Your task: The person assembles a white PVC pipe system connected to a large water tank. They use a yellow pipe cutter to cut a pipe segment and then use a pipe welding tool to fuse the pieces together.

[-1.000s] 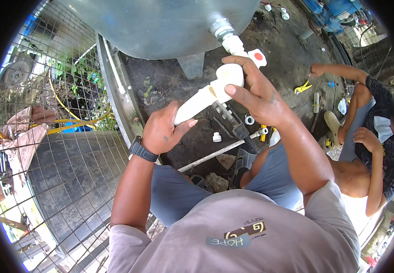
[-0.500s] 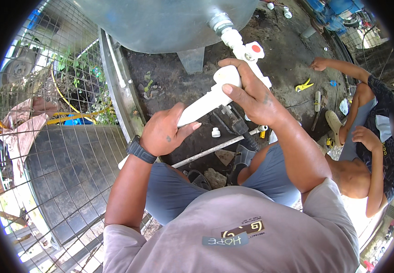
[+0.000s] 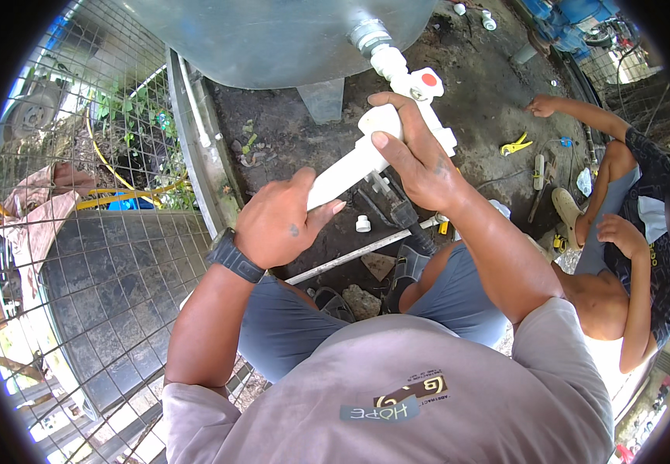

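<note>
My left hand (image 3: 277, 220), with a dark watch on the wrist, is closed around a white plastic pipe (image 3: 343, 174). At the pipe's upper end sits a rounded white pipe fitting (image 3: 380, 121). My right hand (image 3: 425, 166) grips this fitting with the thumb on the near side and the fingers over the far side. Right behind that hand is a white valve (image 3: 427, 83) with a red disc. It joins through white and grey couplings (image 3: 371, 37) to a large grey tank (image 3: 273, 46). My right fingers hide the joint between fitting and valve.
A small white fitting (image 3: 363, 224), a long thin pipe (image 3: 343, 259) and a dark power tool (image 3: 398, 213) lie below my hands. Yellow cutters (image 3: 516, 145) lie on the ground to the right. A person (image 3: 644, 185) crouches at the right. Wire fencing (image 3: 118, 294) stands at left.
Both hands, the pipe and the fitting have shifted slightly left in view. The valve also appears a little further left. Both grips stay the same.
</note>
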Demonstrator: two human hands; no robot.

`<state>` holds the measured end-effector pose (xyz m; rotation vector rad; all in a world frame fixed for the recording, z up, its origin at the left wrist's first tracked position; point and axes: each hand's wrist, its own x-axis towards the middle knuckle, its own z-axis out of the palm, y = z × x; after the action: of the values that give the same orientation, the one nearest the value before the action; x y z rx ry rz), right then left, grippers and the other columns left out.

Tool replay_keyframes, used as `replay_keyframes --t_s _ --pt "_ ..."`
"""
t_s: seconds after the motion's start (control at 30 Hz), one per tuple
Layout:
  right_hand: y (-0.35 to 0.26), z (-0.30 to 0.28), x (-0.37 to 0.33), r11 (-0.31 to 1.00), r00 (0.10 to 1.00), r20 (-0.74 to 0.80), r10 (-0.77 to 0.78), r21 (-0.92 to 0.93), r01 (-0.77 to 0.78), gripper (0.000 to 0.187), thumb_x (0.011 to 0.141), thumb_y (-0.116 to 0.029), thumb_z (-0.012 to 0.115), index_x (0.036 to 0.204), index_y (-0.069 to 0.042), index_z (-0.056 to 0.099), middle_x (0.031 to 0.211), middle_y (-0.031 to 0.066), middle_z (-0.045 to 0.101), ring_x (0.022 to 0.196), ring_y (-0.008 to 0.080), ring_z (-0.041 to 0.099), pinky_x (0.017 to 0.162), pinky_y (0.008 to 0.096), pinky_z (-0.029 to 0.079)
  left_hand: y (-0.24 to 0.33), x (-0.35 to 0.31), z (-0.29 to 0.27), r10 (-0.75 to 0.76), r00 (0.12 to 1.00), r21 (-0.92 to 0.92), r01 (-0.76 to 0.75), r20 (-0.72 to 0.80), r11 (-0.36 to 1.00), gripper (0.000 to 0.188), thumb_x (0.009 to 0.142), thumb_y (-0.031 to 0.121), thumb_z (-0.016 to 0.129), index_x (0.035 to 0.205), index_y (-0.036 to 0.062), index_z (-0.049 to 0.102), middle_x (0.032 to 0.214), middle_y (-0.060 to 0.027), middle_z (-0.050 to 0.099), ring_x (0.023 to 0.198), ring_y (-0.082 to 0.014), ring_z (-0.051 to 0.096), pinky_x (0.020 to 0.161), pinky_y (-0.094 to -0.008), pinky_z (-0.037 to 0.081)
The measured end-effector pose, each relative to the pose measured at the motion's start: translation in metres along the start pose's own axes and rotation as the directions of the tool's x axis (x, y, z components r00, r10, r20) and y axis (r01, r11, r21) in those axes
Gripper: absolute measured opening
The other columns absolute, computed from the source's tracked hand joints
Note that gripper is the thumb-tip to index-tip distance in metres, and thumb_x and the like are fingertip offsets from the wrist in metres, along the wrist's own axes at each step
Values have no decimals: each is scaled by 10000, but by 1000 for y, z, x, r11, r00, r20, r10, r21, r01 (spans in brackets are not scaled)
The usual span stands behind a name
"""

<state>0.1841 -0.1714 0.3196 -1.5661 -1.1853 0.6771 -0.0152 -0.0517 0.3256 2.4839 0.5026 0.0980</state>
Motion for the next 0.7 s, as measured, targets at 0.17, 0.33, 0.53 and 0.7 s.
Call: replay_keyframes --t_s 0.17,0.33,0.53,0.7 --pt "5 -2 5 1000 1000 -3 20 1 -20 557 980 -389 505 1356 -7 355 990 116 567 906 187 534 810 337 437 3 6 1 -10 1000 36 10 -3 999 378 896 319 669 896 -19 502 621 -246 558 621 -455 586 546 -491 435" --pt "3 -6 5 999 999 3 48 4 -48 522 989 -372 490 1358 -16 391 1058 102 540 976 190 492 894 315 393 6 11 1 -26 1000 51 26 -12 998 385 891 322 674 902 -22 502 617 -245 557 619 -460 582 549 -496 435" --pt "7 -9 11 1000 1000 -19 7 -3 -7 554 977 -386 506 1361 -11 370 990 121 563 890 190 527 800 331 426 6 16 1 -14 999 80 18 -42 997 387 885 316 681 913 -27 503 623 -248 560 626 -459 586 555 -494 440" --pt "7 -9 15 1000 1000 -9 4 -11 -4 586 965 -394 519 1363 5 360 978 145 574 893 212 545 788 351 442 2 19 1 -32 999 70 34 -36 997 390 887 311 680 922 -35 505 647 -254 566 642 -453 594 561 -491 445"
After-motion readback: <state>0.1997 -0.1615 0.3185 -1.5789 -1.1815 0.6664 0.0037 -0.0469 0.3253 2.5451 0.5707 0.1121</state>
